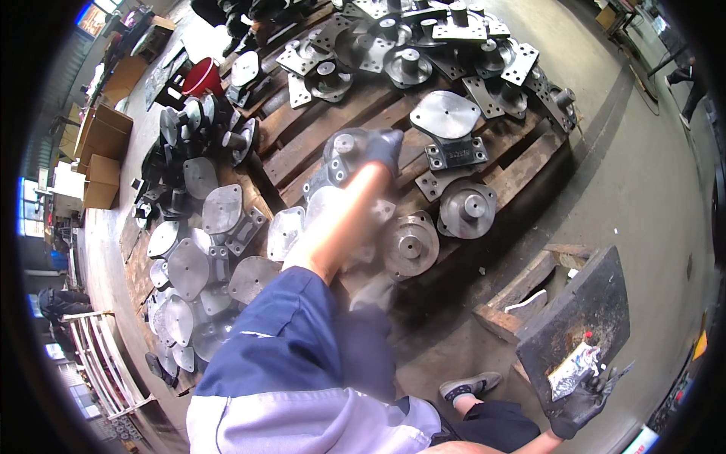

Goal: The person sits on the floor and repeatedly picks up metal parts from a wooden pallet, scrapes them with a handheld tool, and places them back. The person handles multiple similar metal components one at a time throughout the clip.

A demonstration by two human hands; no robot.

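My left hand point(384, 151), in a dark glove, reaches over the pallet point(318, 113) and is smeared by motion. It is at the right side of a round metal flange with a short shaft point(344, 145), and I cannot tell whether it grips it. At the lower right, my right hand point(578, 408) in a black glove has its fingers curled at the edge of a dark board point(601, 295). A thin pointed bit sticks out beside those fingers; what they hold is unclear. Against them on the board lies a crumpled white tube point(571, 372), a small red piece above it.
Many shafted flanges point(408, 68) crowd the pallet's far side. Oval metal plates point(189, 268) are piled at left. Nearer me are an oval plate on a bracket point(446, 115) and round flanges point(467, 209). Beyond stand a red bucket point(202, 78) and cardboard boxes point(102, 180).
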